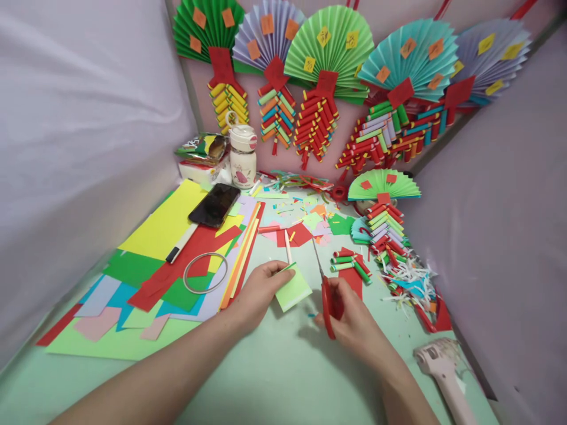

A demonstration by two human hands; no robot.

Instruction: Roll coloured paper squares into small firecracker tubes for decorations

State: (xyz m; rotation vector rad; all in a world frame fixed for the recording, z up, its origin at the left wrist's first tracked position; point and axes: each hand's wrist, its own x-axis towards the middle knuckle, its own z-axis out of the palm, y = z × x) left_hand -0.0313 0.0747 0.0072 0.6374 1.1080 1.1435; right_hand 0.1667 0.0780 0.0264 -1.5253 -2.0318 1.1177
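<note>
Coloured paper sheets (146, 265): lay fanned out flat on the table, well to the left of the light green paper square (293, 288).
Wire ring (184, 275): lay on those sheets, left of the square.
Black marker (181, 243): rested on the sheets, left of the square and farther back.
Phone (215, 205): lay screen up on the yellow sheet, well behind and left of the square.
Left hand (259, 292): thumb and fingers were pinched on the square's left edge.
Light green paper square: was held just above the table between the two hands.
Scissors (325, 295): red-handled, just right of the square, blades together and pointing away.
Right hand (354, 324): fingers were curled tight around the scissors' handles.
Paper rolls (349, 262): red and green, lay right of the square and a little behind it.
Glue gun (443, 366): lay well to the square's right, nearer the person.
</note>
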